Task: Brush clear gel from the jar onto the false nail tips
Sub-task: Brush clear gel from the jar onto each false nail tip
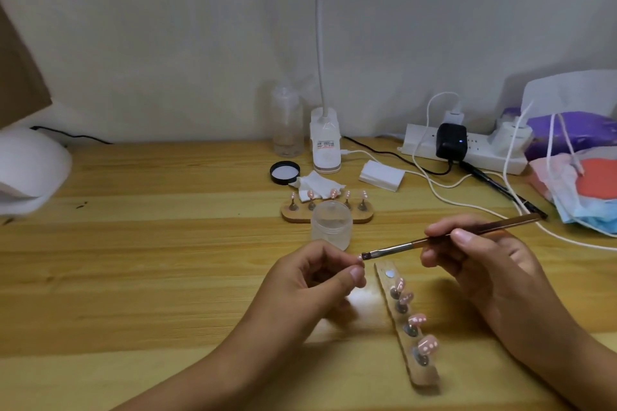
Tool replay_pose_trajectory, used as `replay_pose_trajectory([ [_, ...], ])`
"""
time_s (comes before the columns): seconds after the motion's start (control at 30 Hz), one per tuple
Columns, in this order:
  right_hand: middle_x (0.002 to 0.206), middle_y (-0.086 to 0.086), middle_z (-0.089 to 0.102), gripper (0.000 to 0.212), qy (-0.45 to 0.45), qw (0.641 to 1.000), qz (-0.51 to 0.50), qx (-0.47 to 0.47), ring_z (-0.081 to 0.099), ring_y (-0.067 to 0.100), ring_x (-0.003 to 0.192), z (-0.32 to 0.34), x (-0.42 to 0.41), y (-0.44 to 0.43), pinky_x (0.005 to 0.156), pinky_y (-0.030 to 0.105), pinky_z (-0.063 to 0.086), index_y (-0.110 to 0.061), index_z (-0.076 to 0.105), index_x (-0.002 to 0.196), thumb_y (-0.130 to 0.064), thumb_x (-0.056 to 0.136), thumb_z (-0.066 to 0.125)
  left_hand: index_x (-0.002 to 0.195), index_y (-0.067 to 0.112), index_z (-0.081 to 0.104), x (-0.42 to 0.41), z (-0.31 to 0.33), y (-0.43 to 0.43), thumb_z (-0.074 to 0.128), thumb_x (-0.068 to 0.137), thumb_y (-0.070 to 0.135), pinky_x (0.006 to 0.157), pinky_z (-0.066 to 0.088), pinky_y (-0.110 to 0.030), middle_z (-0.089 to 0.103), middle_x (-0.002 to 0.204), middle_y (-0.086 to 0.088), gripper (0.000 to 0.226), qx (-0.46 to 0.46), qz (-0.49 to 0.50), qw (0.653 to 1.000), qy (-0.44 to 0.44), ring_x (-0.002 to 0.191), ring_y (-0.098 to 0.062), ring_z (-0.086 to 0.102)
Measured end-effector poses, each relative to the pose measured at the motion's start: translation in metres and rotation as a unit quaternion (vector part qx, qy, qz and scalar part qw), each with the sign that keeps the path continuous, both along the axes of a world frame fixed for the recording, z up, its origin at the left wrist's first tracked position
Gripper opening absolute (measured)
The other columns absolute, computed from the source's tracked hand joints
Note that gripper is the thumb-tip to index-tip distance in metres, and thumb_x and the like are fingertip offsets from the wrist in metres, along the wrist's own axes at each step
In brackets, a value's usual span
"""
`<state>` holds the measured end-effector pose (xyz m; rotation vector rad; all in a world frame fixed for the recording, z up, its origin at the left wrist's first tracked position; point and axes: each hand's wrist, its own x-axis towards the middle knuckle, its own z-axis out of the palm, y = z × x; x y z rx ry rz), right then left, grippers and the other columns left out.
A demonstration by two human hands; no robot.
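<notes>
My left hand (320, 274) pinches a small nail tip (360, 257) between thumb and fingers; the tip is mostly hidden. My right hand (474, 253) holds a thin brown brush (444, 237), whose bristles touch that tip. An open frosted jar of clear gel (331, 224) stands just behind my hands. A wooden strip (405, 324) below the brush carries several pink nail tips on stands, with one bare magnet at its far end. A second wooden holder (293, 215) with more pink tips sits behind the jar.
The jar's black lid (284, 172) and a crumpled wipe (317, 185) lie behind the holder. A clear bottle (287, 123), lamp base (325, 143), pad stack (381, 175), power strip (467, 148) with cables, and bags at right. A white nail lamp (30, 170) sits at left.
</notes>
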<state>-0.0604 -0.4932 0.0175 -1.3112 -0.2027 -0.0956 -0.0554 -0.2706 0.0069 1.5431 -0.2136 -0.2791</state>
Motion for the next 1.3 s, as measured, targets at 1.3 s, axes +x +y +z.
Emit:
replay_pose_trajectory([
  [1.3,0.082,0.005,0.07,0.017,-0.042,0.996,-0.033,-0.07,0.067,0.017,0.075,-0.009,0.003,-0.003,0.073,0.022,0.055,-0.019,0.077,0.091,-0.023,0.086,0.061,0.08,0.029,0.072,0.001,-0.003,0.003,0.072,0.069,0.045,0.067,0.049,-0.018,0.071,0.082,0.007,0.02,0.003,-0.019,1.0,-0.019,0.068,-0.005,0.062],
])
